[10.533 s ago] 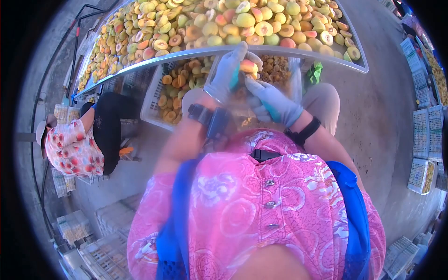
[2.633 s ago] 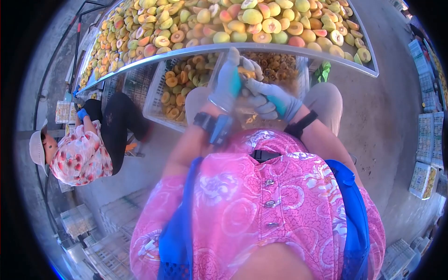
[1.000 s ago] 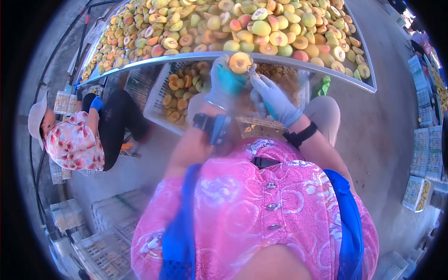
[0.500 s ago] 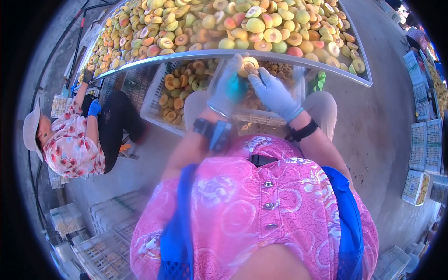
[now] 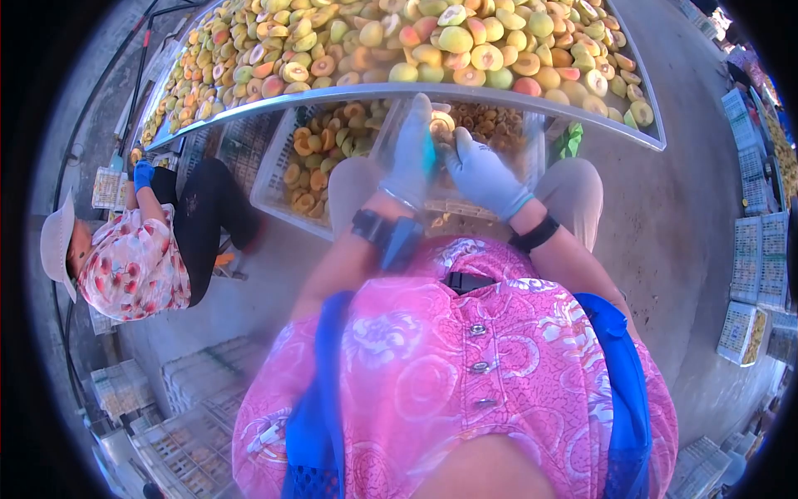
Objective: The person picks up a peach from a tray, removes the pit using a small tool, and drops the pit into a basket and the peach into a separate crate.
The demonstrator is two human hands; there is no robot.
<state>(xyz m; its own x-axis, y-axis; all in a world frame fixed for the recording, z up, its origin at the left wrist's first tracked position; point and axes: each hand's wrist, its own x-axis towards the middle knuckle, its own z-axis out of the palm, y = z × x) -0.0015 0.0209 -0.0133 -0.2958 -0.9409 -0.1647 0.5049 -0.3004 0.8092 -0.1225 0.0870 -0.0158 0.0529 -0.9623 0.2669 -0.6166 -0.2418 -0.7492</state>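
Note:
In front of me, just below the tray's edge, a cut peach half shows its reddish-brown centre. My left hand, in a pale glove with a teal patch, closes round its left side, fingers pointing up. My gloved right hand is closed beside the fruit, with thumb and fingertips pinched near its lower edge. Anything small inside that pinch is hidden. Above both hands, a metal-rimmed tray bears many yellow-green and reddish peaches, whole and halved.
Under the tray, one crate holds peach halves, and another crate between my knees holds brownish pieces. A co-worker in a hat sits at the left. Stacked crates line the right, with more crates at lower left.
My right hand has shifted slightly down and left, and its fingers have curled in. The peach half has turned and sits more behind my fingers. The co-worker's blue-gloved hand has risen toward the tray.

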